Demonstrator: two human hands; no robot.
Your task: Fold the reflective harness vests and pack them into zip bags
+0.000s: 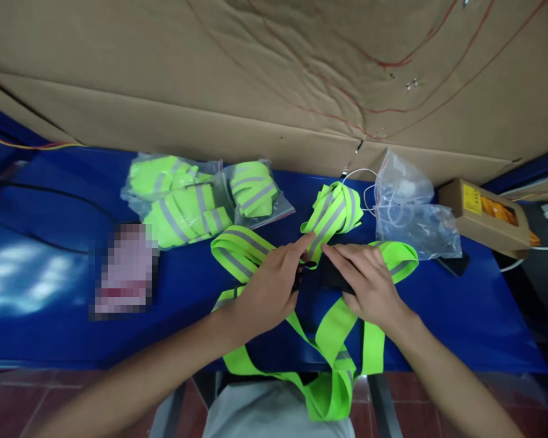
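Note:
A neon yellow-green reflective strap harness (335,328) with grey stripes lies loosely looped across the front of the blue table and hangs over its edge. My left hand (274,280) is closed on a black part of it, thumb and fingers pinched together. Opposite, my right hand (369,280) has its fingers closed over a wider black piece (335,272) of the harness. Just beyond my fingertips sits a bundled reflective strap (335,207), with one tail reaching down between both hands. My palms hide the exact shape of the black parts.
Clear bags of folded reflective straps (178,198) lie at the back left, near a blurred-out object (125,271). Clear plastic bags (415,225), a white cable and an open cardboard box (488,216) are on the right. A cardboard wall (164,115) stands behind the table.

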